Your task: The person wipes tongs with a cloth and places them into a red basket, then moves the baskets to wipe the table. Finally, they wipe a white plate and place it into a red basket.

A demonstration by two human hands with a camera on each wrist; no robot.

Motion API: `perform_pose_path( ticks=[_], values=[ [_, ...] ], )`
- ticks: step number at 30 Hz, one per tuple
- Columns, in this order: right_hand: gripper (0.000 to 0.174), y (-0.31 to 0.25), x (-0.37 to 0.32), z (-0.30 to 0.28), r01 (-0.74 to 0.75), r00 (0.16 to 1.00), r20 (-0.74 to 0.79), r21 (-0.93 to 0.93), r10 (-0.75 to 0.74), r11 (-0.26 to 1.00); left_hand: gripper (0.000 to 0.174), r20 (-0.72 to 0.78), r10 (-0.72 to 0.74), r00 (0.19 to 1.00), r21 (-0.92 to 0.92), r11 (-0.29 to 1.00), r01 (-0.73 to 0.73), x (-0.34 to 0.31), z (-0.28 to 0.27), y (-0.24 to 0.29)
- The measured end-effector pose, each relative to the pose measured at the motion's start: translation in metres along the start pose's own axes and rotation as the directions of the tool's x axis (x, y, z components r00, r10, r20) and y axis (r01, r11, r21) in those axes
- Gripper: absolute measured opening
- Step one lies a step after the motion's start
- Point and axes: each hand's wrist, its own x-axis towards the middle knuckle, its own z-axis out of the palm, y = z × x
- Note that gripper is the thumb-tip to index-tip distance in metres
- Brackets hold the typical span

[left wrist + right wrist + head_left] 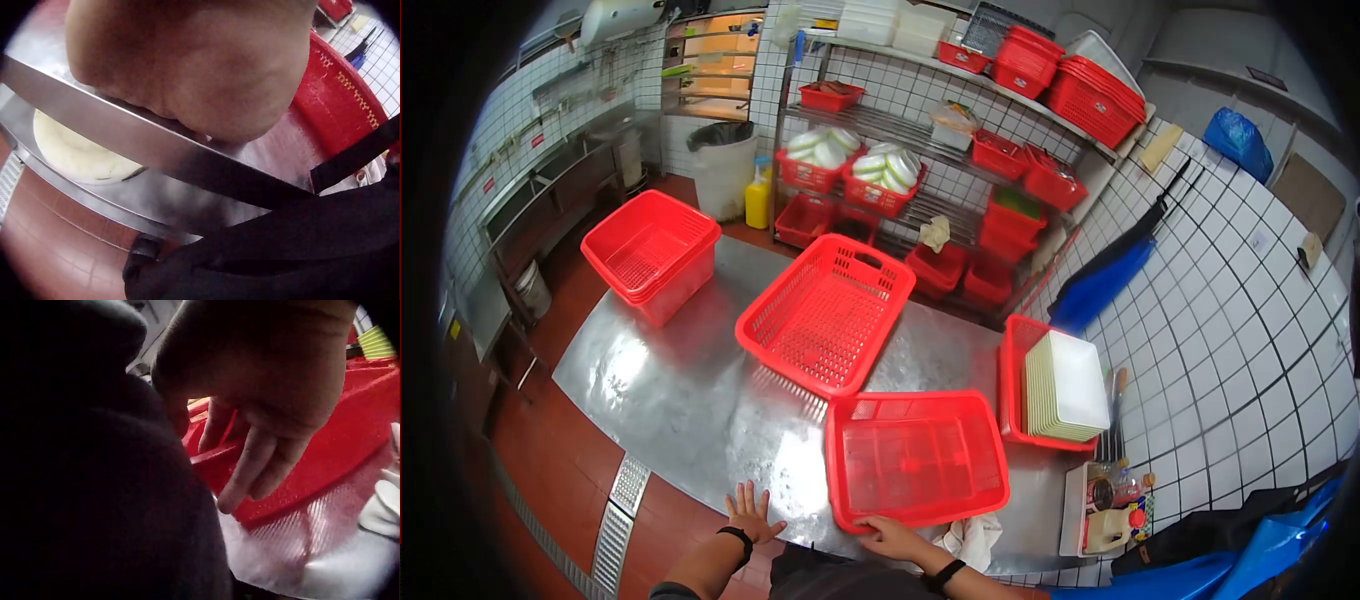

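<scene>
In the head view the left hand (750,516) lies with spread fingers at the front edge of the steel table (690,400); its palm (194,69) fills the top of the left wrist view. The right hand (892,540) grips the near rim of a red basin (915,460). Seen from the right wrist, this hand (262,394) has fingers on both sides of the red rim (219,453). Behind the basin, touching it, a perforated red basket (825,315) sits askew.
Stacked red baskets (650,255) stand at the table's far left. To the right are a red crate with white trays (1070,385), a bottle caddy (1100,510) and a tiled wall. A white cloth (972,540) lies by the basin. Loaded shelves (880,125) rise behind.
</scene>
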Motion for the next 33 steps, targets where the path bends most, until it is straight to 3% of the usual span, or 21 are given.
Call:
perform_pose_path(
  ticks=[3,6,8,10,12,14,15,16,18,21,26,29,32,33],
  values=[
    [0.049,0.011,0.028,0.004,0.033,0.999,-0.013,0.044,-0.033,0.998,0.096,0.005,0.009,1.0,0.003,1.0,-0.009,0.001,0.005,-0.003],
    [0.051,0.017,0.044,-0.011,0.282,0.942,-0.197,0.02,-0.273,0.959,0.098,-0.008,0.01,1.0,-0.021,1.0,-0.01,0.006,0.012,-0.007],
    [0.046,0.035,0.038,-0.048,0.193,0.907,-0.375,-0.039,-0.193,0.981,0.094,-0.099,0.025,0.995,0.003,1.0,-0.025,0.01,0.027,-0.011],
    [0.039,0.055,0.011,-0.106,0.087,0.767,-0.62,-0.155,-0.165,0.984,0.094,-0.098,0.017,0.995,-0.002,1.0,-0.018,0.009,0.031,-0.012],
    [0.033,0.074,-0.024,-0.163,-0.102,0.56,-0.811,-0.275,-0.173,0.956,0.094,-0.083,0.02,0.996,0.007,1.0,-0.02,0.01,0.027,-0.011],
    [0.037,0.081,-0.064,-0.197,-0.403,0.526,-0.842,-0.372,-0.121,0.837,0.094,-0.062,0.02,0.998,0.013,1.0,-0.019,0.01,0.022,-0.01],
    [0.037,0.1,-0.076,-0.198,-0.408,0.516,-0.848,-0.365,-0.119,0.837,0.094,-0.039,0.013,0.999,0.016,1.0,-0.013,0.008,0.018,-0.008],
    [0.04,0.119,-0.085,-0.19,-0.532,0.606,-0.794,-0.445,-0.043,0.721,0.094,-0.042,0.021,0.999,0.026,0.999,-0.02,0.006,0.014,-0.007],
    [0.045,0.118,-0.091,-0.175,-0.592,0.669,-0.736,-0.447,0.101,0.671,0.094,0.015,0.01,1.0,0.013,1.0,-0.01,-0.001,0.001,-0.002],
    [0.038,0.108,-0.088,-0.144,-0.399,0.603,-0.794,-0.219,0.075,0.89,0.095,0.012,0.016,1.0,-0.011,1.0,-0.016,-0.009,-0.006,0.001],
    [0.031,0.108,-0.1,-0.089,-0.278,0.521,-0.845,-0.033,0.122,0.96,0.097,0.002,0.015,1.0,0.021,1.0,-0.015,-0.002,0.006,-0.006],
    [0.026,0.109,-0.11,-0.059,-0.288,0.528,-0.848,-0.123,0.05,0.95,0.098,0.009,0.013,1.0,0.006,1.0,-0.013,0.001,0.001,-0.002],
    [0.033,0.088,-0.119,-0.028,-0.132,0.562,-0.82,0.045,0.112,0.99,0.099,0.032,0.006,0.999,-0.018,1.0,-0.005,-0.004,-0.005,0.003],
    [0.038,0.082,-0.122,-0.02,-0.149,0.604,-0.791,0.011,0.1,0.989,0.099,0.042,-0.003,0.999,-0.032,0.999,0.004,-0.006,-0.008,0.004]
  ],
)
